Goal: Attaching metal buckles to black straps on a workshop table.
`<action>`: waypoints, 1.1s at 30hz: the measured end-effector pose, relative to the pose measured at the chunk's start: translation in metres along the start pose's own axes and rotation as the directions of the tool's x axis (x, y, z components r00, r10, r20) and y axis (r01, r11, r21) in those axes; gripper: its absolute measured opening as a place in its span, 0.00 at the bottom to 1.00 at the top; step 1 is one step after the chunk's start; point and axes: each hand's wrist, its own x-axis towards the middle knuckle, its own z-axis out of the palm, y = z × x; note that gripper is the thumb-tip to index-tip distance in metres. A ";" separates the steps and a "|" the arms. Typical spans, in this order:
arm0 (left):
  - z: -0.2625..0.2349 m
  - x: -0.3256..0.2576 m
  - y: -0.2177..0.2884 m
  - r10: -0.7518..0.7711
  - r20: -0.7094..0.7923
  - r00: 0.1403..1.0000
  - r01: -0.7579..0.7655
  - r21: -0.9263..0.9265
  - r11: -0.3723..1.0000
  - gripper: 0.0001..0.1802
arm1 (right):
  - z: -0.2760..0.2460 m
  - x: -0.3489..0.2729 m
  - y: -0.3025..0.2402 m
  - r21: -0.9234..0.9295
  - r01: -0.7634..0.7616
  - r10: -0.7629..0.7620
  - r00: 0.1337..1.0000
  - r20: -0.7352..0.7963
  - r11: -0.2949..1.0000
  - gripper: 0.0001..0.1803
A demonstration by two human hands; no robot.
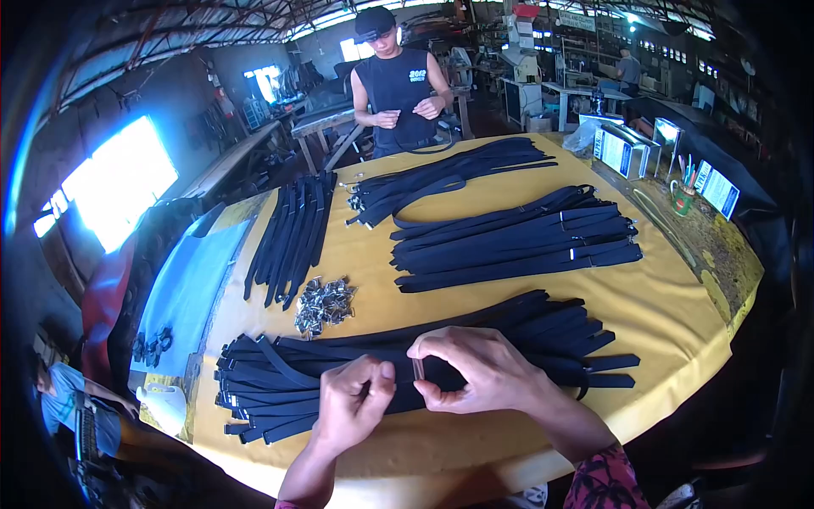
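My right hand [487,373] pinches a small, thin rectangular metal loop [418,371] between thumb and index finger. Close beside it on the left, my left hand [352,403] is closed, thumb pressed against the curled fingers; whatever it may hold is hidden. Both hands are over a wide bundle of black straps [271,386] spread along the near side of the table, with metal pieces at the left ends. Just beyond the bundle's left part lies a heap of shiny metal buckles [325,304].
A yellow cloth [678,297] covers the table. More black straps lie in a left group [292,233], a right group [517,246] and a far group [475,165]. A person [398,85] stands opposite. At right are a mug of pens [681,199] and boxes [623,153].
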 end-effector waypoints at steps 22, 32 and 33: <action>-0.263 -0.116 -0.029 0.002 -0.755 0.655 -0.061 -0.050 0.997 0.15 | 0.008 0.001 0.011 0.101 -0.068 0.068 0.998 0.009 0.993 0.23; -0.269 -0.179 -0.151 0.073 -0.573 0.816 0.485 0.748 0.452 0.11 | 0.030 -0.003 0.027 0.072 -0.080 0.074 0.993 0.091 0.994 0.24; -0.219 -0.147 -0.122 -0.052 -0.678 0.733 0.580 0.584 0.569 0.11 | 0.033 -0.002 0.026 0.076 -0.068 0.061 0.994 0.089 0.995 0.24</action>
